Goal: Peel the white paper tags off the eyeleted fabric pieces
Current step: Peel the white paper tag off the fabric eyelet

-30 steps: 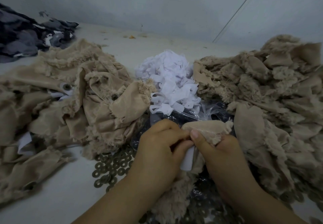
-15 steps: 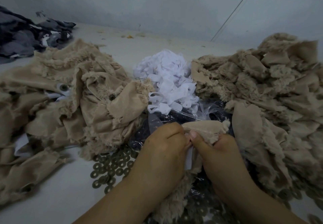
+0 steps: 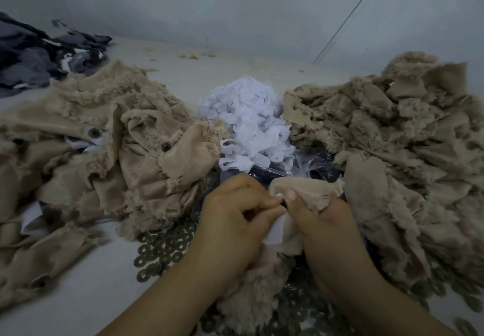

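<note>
Both hands meet at lower centre of the frame, working 1 piece of beige fuzzy fabric (image 3: 306, 191). Left hand (image 3: 235, 220) has fingers curled, tips pinching at the seam where the white paper tag (image 3: 275, 232) meets the cloth. Right hand (image 3: 322, 223) grips the fabric, thumb on top pressing just beside the left fingertips. The tag shows as a small white strip between the 2 hands, below the thumbs, lying against the fabric; can't tell how much of it is lifted. An eyelet on this piece isn't visible.

Surroundings:
- Left half of frame: large heap of beige frayed fabric pieces (image 3: 104, 157) with 2 metal eyelets showing and white tag slips poking out near its left side.
- Right half: second heap of beige fuzzy fabric pieces (image 3: 392, 136), touching the right hand's side.
- Centre, above the hands: pile of crumpled white paper tags (image 3: 248, 121), sitting between the 2 heaps.
- Just behind the hands: clear plastic bag with dark contents (image 3: 309, 168).
- Lower centre-left on the pale table (image 3: 78, 283): loose dark metal ring washers (image 3: 162, 249), more along the bottom right.
- Upper left: dark grey patterned cloth bundle (image 3: 39, 55), well apart from the work.
</note>
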`<act>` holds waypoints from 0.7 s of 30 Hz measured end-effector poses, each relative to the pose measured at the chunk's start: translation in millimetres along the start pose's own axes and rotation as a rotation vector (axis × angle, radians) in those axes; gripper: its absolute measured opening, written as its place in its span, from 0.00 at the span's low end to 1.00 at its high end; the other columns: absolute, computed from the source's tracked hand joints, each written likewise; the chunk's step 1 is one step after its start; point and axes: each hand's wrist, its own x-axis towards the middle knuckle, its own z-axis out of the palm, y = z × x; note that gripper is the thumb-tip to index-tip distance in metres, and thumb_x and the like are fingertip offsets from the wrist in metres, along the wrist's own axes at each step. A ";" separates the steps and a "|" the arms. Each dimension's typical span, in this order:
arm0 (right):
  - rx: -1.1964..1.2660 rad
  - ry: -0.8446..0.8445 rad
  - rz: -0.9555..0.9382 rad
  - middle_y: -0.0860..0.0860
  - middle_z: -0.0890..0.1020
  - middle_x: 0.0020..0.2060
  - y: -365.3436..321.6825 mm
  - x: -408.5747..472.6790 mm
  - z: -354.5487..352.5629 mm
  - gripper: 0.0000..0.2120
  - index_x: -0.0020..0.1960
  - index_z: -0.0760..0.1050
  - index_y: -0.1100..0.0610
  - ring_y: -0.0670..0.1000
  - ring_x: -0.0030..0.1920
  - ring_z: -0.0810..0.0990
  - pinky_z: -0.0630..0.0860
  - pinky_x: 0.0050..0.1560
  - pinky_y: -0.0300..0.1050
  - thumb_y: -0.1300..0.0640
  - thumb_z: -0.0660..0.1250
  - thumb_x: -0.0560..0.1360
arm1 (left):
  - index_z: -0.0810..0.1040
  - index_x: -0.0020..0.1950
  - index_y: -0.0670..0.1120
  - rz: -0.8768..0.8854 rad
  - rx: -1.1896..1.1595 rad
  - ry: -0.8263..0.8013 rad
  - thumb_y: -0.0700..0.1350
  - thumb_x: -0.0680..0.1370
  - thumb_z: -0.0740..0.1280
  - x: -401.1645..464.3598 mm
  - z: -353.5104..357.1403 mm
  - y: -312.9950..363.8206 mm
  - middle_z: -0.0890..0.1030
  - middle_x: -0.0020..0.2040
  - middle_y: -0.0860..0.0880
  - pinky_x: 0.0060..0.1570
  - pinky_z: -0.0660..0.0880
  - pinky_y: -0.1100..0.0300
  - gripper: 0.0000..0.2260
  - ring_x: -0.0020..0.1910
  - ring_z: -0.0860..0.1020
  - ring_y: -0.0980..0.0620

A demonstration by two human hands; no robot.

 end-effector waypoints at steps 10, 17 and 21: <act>0.271 0.034 0.224 0.60 0.87 0.49 -0.3 7.4 0.6 0.11 0.56 0.80 0.63 0.61 0.50 0.86 0.82 0.49 0.55 0.56 0.69 0.79 | 0.80 0.56 0.57 -0.260 0.053 -0.050 0.37 0.73 0.74 5.3 -18.5 6.0 0.78 0.51 0.67 0.48 0.70 0.78 0.18 0.52 0.78 0.68; 0.037 -0.129 -0.013 0.38 0.68 0.74 -4.4 5.5 -6.4 0.57 0.75 0.59 0.32 0.43 0.68 0.74 0.78 0.61 0.53 0.37 0.84 0.52 | 0.84 0.51 0.51 -0.269 -0.088 0.014 0.27 0.76 0.64 17.4 -26.8 24.9 0.83 0.53 0.54 0.52 0.75 0.70 0.20 0.53 0.79 0.62; -0.020 -0.389 -0.110 0.41 0.80 0.65 -3.1 0.1 -2.8 0.42 0.71 0.69 0.43 0.46 0.62 0.81 0.82 0.53 0.43 0.53 0.83 0.62 | 0.83 0.51 0.51 -0.210 -0.158 -0.070 0.30 0.74 0.66 17.3 -29.6 34.2 0.79 0.57 0.56 0.55 0.75 0.69 0.17 0.57 0.77 0.63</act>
